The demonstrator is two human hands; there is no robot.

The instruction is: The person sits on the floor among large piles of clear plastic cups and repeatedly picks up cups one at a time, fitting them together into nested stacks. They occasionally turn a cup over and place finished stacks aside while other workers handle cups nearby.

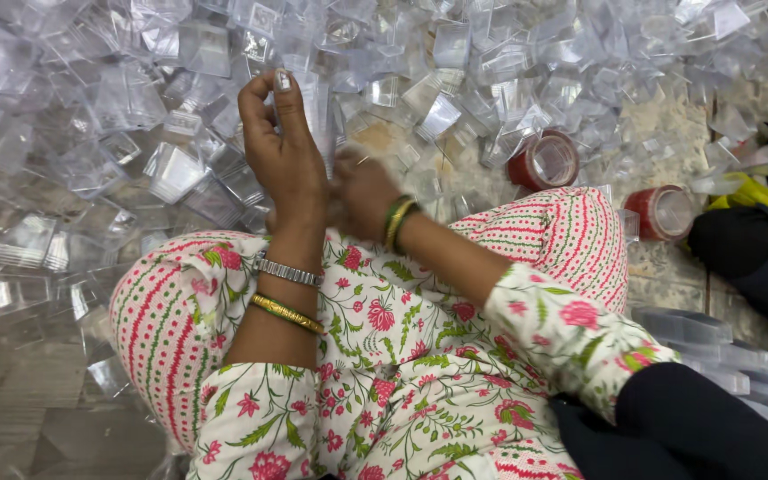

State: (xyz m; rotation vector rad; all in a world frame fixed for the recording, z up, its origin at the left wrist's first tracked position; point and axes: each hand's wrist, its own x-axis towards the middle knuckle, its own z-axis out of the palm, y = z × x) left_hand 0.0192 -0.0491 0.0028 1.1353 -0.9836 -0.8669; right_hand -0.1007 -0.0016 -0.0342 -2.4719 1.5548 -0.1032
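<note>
My left hand (284, 151) is raised over my lap, thumb and forefinger pinched together at the top. It is closed on a clear plastic box (320, 105) that stands upright between my two hands. My right hand (362, 189) is just to the right of it, blurred, with its fingers curled toward the same clear piece; its grip is not visible. Both wrists wear bangles. A big heap of clear plastic boxes (180, 169) lies on the floor right beyond my hands.
Two red tape rolls (544, 162) (661, 212) lie on the floor to the right. Another person in dark and yellow clothing (757, 240) sits at the right edge. Stacked clear lids (704, 333) lie beside my right knee. My knees in floral cloth (384, 356) fill the foreground.
</note>
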